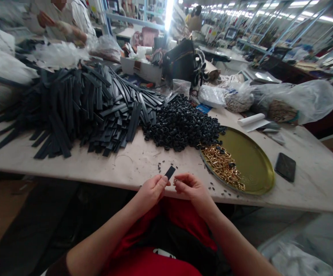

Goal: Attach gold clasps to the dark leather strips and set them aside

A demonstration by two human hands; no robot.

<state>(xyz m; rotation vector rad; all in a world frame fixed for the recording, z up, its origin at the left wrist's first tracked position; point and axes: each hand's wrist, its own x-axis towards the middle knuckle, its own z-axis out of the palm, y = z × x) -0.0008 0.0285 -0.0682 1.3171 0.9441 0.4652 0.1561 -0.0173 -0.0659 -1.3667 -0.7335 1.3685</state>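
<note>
My left hand [155, 188] pinches a short dark strap [170, 172] at the table's front edge, its free end pointing up and away from me. Close beside it, my right hand [191, 188] holds a small gold buckle [174, 182] between thumb and fingers, just short of the strap. To the right lies a round gold tray [255, 161] with a heap of gold buckles [222, 163] along its left side. Behind my hands is a mound of small black loops [183, 122]. A large pile of dark straps [97, 103] spreads over the left part of the table.
A black phone [285, 167] lies right of the tray. Small dark bits are scattered near the table [97, 170] edge. Farther back stand a black bag [180, 59], a cardboard box [141, 69] and plastic bags [307, 99]. Another person [77, 23] is across the table at left.
</note>
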